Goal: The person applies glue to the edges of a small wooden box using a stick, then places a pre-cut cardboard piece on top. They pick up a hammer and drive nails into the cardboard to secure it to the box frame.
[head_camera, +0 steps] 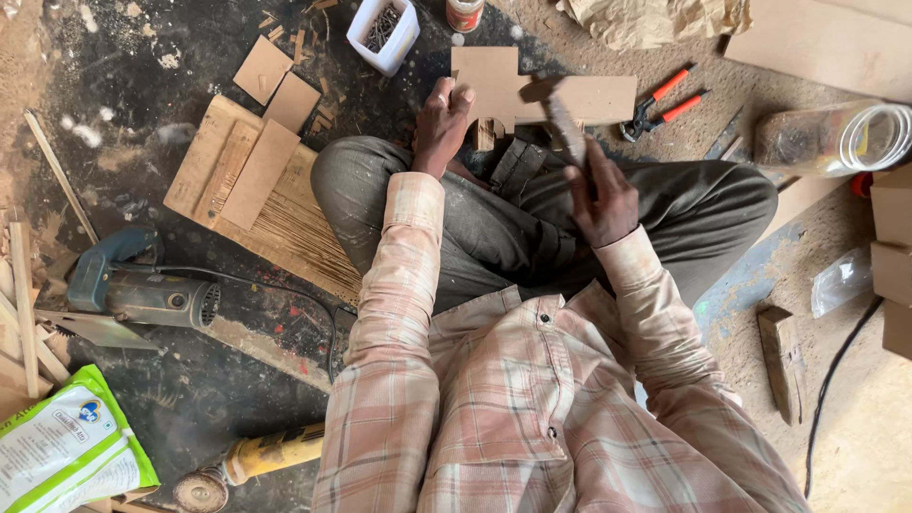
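The right hand [600, 195] grips a blurred hammer [556, 106] fully closed while the left hand [439, 123] pinches the cut board piece [532, 93] at upper centre of the frame, fingers close enough that a stray blow could strike them.

Dark, stained concrete floor [190, 399], dusted with pale sawdust toward the upper and right edges. Scattered brown board offcuts [275, 85] lie upper left near a flat ribbed wooden panel [256, 204]. A blue-grey power saw [133, 290] sits at left, its black cable trailing right. A yellow-bodied angle grinder [256, 461] lies at bottom. Crumpled brown paper [655, 19] sits at top. Even, soft daylight; no walls visible.
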A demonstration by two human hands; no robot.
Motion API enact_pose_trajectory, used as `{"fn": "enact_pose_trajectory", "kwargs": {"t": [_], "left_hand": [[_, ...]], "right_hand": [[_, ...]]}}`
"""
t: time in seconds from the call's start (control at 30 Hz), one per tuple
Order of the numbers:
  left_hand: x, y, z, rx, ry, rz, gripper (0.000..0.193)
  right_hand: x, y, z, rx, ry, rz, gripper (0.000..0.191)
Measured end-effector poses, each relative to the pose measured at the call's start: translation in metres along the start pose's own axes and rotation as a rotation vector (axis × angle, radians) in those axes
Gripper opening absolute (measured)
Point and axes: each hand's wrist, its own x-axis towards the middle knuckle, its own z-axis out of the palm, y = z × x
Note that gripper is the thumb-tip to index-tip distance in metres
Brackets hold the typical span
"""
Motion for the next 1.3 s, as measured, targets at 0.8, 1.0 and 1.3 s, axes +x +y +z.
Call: {"fn": "enact_pose_trajectory", "kwargs": {"t": [0.8,1.0,1.3], "left_hand": [[-0.007,-0.006,0.001,-0.227,-0.002,0.116,0.037],[-0.012,-0.005,0.002,-0.035,0.107,0.134,0.041],[-0.049,0.055,0.018,0.517,0.294,0.641,0.052]], "right_hand": [[-0.026,0.048,-0.013,0.895,0.331,0.593,0.054],[-0.022,0.057,-0.018,1.027,0.416,0.613,0.033],[-0.019,0.065,-0.024,1.267,0.488,0.695,0.021]]}}
